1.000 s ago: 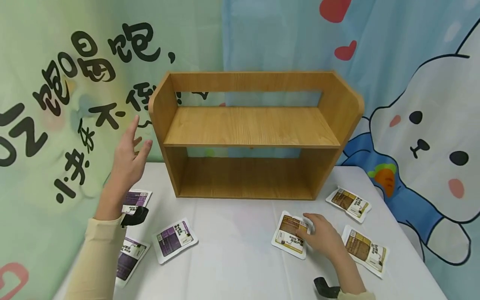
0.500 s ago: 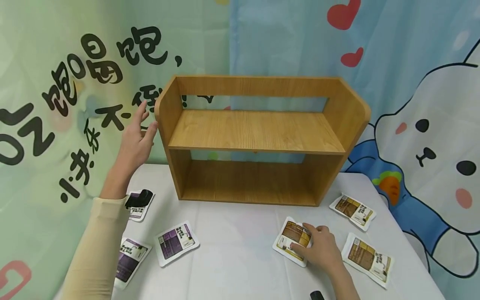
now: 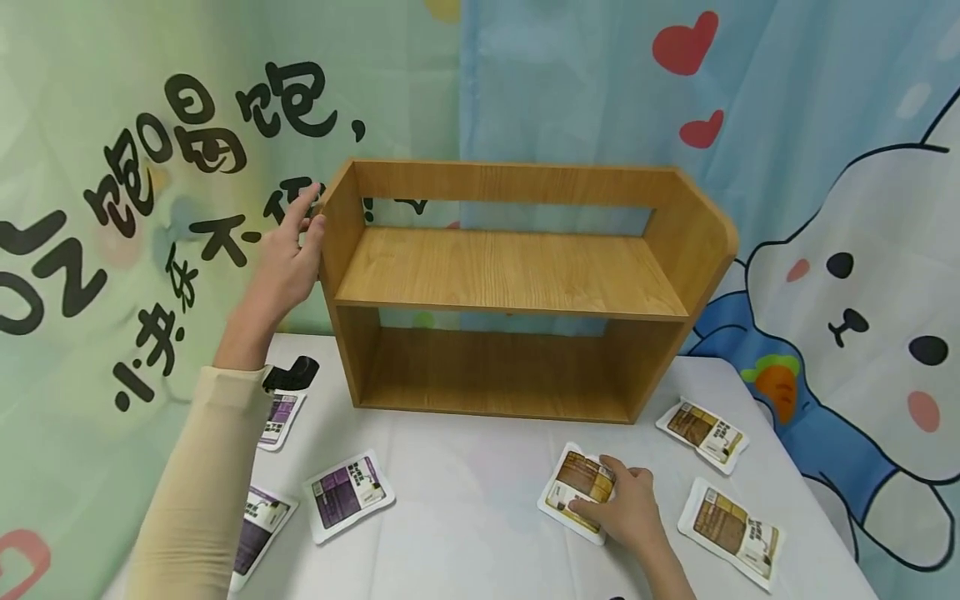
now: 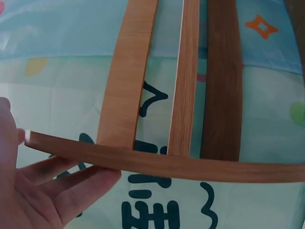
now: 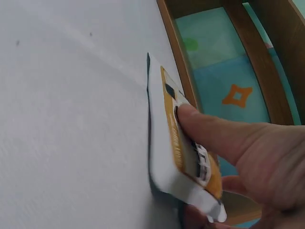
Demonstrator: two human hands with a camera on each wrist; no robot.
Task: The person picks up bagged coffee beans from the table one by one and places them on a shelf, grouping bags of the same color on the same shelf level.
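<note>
1. I have the right hand (image 3: pixel 628 507) pinching a packet (image 3: pixel 576 477), thumb on its face.
2. Left of and beyond that pinch, the left hand (image 3: pixel 288 260), fingers spread, touches the shelf (image 3: pixel 510 271).
3. I'd squeeze gently; the packet probably buckles.

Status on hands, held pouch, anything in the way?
Left hand at left side of shelf. Right hand pinches brown pouch. Nothing seen between pouch and shelf.
</note>
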